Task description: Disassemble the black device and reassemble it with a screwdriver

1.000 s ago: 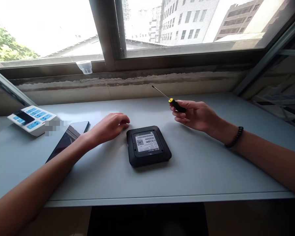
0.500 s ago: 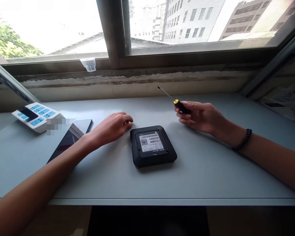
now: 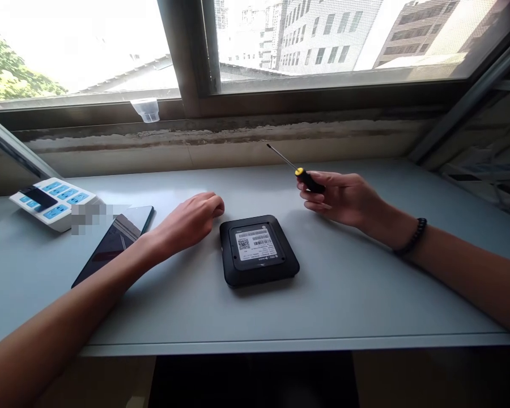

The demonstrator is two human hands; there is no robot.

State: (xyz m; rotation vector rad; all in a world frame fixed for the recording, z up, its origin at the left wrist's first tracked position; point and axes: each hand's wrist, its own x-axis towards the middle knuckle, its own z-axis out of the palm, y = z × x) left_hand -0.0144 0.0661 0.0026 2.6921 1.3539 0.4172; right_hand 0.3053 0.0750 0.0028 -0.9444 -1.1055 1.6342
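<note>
A screwdriver (image 3: 310,181) with a black handle and a yellow collar is held in my right hand (image 3: 344,198), raised over the desk. Its thin metal shaft points up and to the left. Between my hands lies a flat, square black device (image 3: 261,274) with rounded corners. A white label (image 3: 257,243) with a QR code and barcodes covers its upward face. My left hand (image 3: 195,218) rests on the desk just left of the device, apart from it, its fingers curled in and nothing visible in them. A phone (image 3: 114,241) lies partly behind my left forearm.
At the far left of the grey desk (image 3: 255,317) stands a white power strip (image 3: 62,195) with blue sockets. A clear plastic cup (image 3: 147,109) sits at the window frame (image 3: 191,85). Metal bars (image 3: 454,122) slant up at the desk's right side.
The whole view has shifted slightly, moving everything a little to the left. My left fingers have curled in more. The right hand keeps its hold on the screwdriver.
</note>
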